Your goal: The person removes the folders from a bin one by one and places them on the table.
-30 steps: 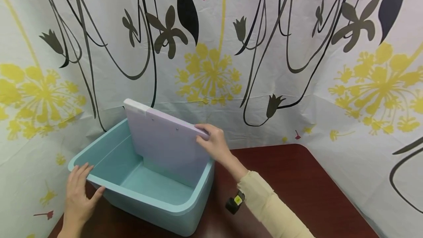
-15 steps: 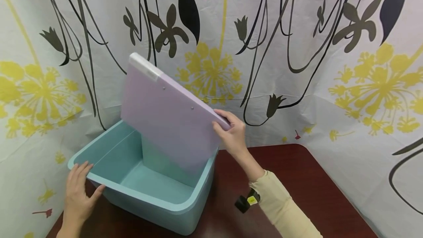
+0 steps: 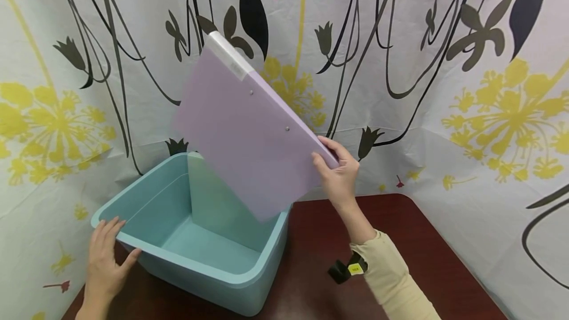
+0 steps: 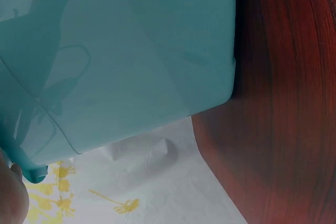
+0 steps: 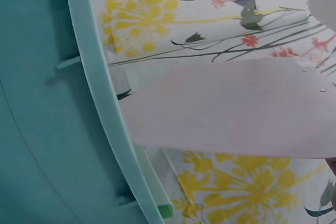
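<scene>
My right hand (image 3: 341,174) pinches the lower right end of a purple file folder (image 3: 249,137), thumb on the near face and fingers over the edge. The folder is tilted above the bin, with a white label on its upper edge and two small rivets. It also spans the right wrist view, where the folder (image 5: 226,108) is above a bin rim. On the near left rim of the light blue plastic bin (image 3: 186,258), my left hand (image 3: 104,260) rests with fingers extended and thumb spread. A pale green folder (image 3: 213,206) stands against the bin's back wall, partly hidden by the purple one.
The bin stands on a dark red wooden table (image 3: 382,241), whose surface extends to the right. A white curtain (image 3: 400,127) with printed flowers hangs close behind. A black wrist camera (image 3: 340,271) is strapped near the cream sleeve (image 3: 395,275).
My right hand has lifted the purple folder up and rightward out of the bin, tilting it more. More of the green folder shows. My left hand has stayed on the rim.
</scene>
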{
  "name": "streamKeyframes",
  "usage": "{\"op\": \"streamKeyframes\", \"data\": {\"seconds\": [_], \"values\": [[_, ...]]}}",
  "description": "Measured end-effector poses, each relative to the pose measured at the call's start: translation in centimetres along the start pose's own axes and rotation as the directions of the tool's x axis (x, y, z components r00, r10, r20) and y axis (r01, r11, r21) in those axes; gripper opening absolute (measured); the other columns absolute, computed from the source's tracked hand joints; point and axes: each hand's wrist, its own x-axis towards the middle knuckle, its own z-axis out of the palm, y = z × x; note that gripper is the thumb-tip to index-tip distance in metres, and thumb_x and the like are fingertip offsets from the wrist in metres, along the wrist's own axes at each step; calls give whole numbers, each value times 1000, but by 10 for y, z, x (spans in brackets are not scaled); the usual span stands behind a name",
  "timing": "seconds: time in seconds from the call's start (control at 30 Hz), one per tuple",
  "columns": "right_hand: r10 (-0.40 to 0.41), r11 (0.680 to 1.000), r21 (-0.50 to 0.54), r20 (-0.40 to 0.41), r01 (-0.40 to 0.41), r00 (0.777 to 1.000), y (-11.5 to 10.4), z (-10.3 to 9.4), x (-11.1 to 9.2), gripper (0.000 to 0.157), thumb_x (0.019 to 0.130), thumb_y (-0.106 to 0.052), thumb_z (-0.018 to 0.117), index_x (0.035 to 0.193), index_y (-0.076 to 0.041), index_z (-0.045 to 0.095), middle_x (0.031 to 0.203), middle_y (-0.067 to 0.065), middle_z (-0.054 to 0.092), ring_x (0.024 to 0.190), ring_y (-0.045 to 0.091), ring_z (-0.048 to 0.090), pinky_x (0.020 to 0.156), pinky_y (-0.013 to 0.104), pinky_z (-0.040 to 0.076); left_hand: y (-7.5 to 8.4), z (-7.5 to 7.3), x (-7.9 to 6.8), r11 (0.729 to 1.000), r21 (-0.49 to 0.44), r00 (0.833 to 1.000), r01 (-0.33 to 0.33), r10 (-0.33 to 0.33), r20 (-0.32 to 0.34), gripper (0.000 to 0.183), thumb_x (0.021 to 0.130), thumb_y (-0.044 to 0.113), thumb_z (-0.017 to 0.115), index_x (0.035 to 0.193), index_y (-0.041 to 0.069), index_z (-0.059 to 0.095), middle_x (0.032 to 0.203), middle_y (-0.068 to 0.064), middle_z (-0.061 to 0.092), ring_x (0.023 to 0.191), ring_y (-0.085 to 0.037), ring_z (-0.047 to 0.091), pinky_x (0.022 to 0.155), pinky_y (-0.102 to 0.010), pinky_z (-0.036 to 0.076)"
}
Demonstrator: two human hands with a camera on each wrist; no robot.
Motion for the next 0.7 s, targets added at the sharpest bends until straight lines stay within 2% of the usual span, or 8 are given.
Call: {"op": "streamKeyframes", "data": {"seconds": [0.07,0.23,0.3,0.37,0.5,0.7], "values": [[0,1000,18,-29,1,1000,5,-5,2,30,70,16,61,100,17,60,89,25,64,74,3,58,62,14,47,0,0,0,1000,1,1000,3,-3,1,80,78,58,58,121,-9,47,124,-32,41,129,-41,23,109,-49,8],[-29,998,45,-104,34,994,18,-19,5,31,70,14,63,100,13,62,90,0,66,76,7,61,63,16,49,-1,0,0,1000,8,1000,-5,5,-1,81,78,59,57,121,-9,47,124,-32,42,129,-42,24,109,-50,8],[-52,997,50,-125,59,991,19,-25,7,30,70,13,63,100,13,62,90,-4,67,76,9,61,63,17,49,-1,0,0,1000,11,1000,-7,7,-1,81,78,59,57,121,-9,47,123,-32,42,128,-42,24,108,-50,9],[-66,996,52,-140,74,988,18,-31,8,30,70,11,63,100,13,62,90,-4,67,76,10,62,63,18,49,-1,0,-1,1000,10,1000,-7,7,-1,80,78,59,57,120,-9,47,123,-32,42,128,-42,24,108,-50,8],[-42,994,94,-183,60,982,16,-43,11,30,70,12,63,100,13,62,88,0,68,75,12,61,64,18,49,-1,0,-1,1000,14,1000,-4,4,1,81,78,59,57,120,-9,47,123,-32,42,129,-42,23,109,-50,8],[-13,985,162,-271,59,962,13,-62,17,31,68,14,62,99,11,64,86,4,68,75,14,62,65,19,49,-1,0,0,1000,13,1000,-19,19,-7,81,78,59,56,120,-9,47,122,-32,42,128,-43,24,108,-51,9]]}}
